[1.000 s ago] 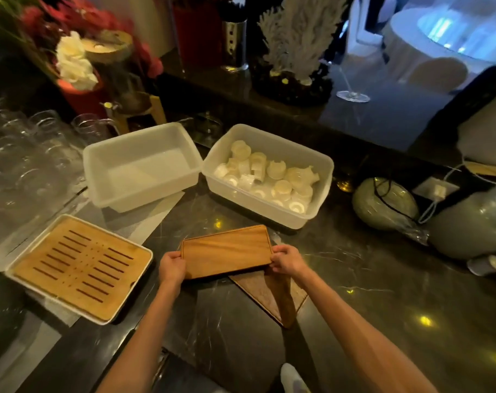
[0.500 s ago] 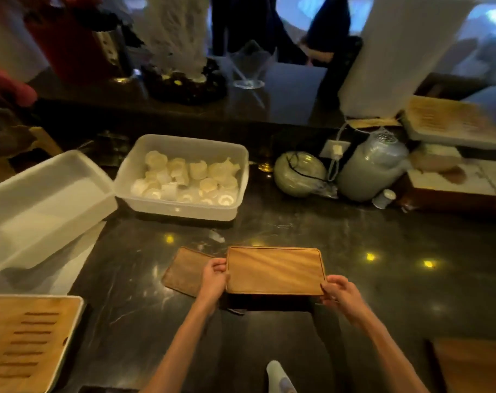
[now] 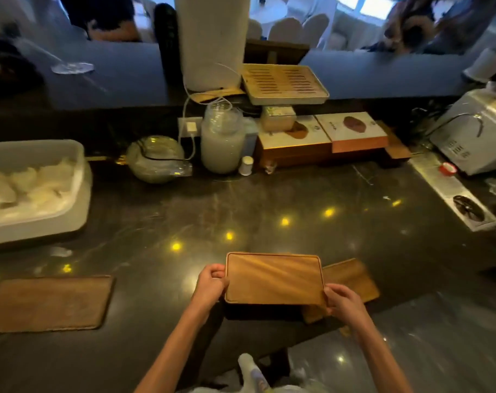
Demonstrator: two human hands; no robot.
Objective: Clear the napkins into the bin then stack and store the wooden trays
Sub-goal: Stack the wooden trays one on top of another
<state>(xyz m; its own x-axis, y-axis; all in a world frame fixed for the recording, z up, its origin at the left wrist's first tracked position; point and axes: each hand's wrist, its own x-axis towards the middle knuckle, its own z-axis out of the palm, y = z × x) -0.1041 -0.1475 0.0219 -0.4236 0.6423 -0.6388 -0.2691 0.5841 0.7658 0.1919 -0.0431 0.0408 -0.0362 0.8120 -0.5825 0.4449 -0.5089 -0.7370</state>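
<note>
A white tub (image 3: 42,222) of napkins (image 3: 28,182) sits far left on the dark counter (image 3: 269,199), with a flat brown tray (image 3: 48,303) nearer; the left hand (image 3: 211,285) grips the left edge of a wooden tray (image 3: 273,279), the right hand (image 3: 344,303) grips its right corner, over another tray (image 3: 351,276)

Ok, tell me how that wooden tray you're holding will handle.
The wooden tray looks stiff: it spans flat between the left hand and right hand without sagging. Probably light, since grips at its ends carry it. Its smooth finish may slip.
</note>
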